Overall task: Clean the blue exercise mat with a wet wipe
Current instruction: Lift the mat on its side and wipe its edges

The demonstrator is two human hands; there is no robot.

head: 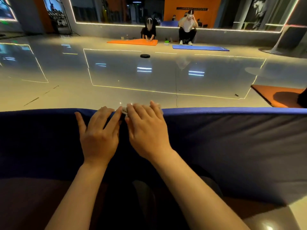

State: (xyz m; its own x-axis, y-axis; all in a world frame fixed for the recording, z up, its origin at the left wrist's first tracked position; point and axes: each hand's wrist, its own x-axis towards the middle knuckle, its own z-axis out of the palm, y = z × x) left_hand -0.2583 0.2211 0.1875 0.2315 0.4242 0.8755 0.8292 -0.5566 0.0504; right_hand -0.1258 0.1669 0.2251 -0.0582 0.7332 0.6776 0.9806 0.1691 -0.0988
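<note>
The blue exercise mat (232,138) spreads across the floor in front of me, its far edge running left to right. My right hand (146,128) lies flat at that far edge, fingers pressing a crumpled white wet wipe (125,112) that shows between both hands and past the fingertips. My left hand (98,131) rests flat on the mat beside it, fingers spread, its fingertips at the mat's edge and touching the wipe.
Glossy pale floor stretches beyond the mat. An orange mat (279,97) lies at the right. A black disc (145,55) sits mid-floor. Far back, two people crouch by an orange mat (132,42) and a blue mat (201,47).
</note>
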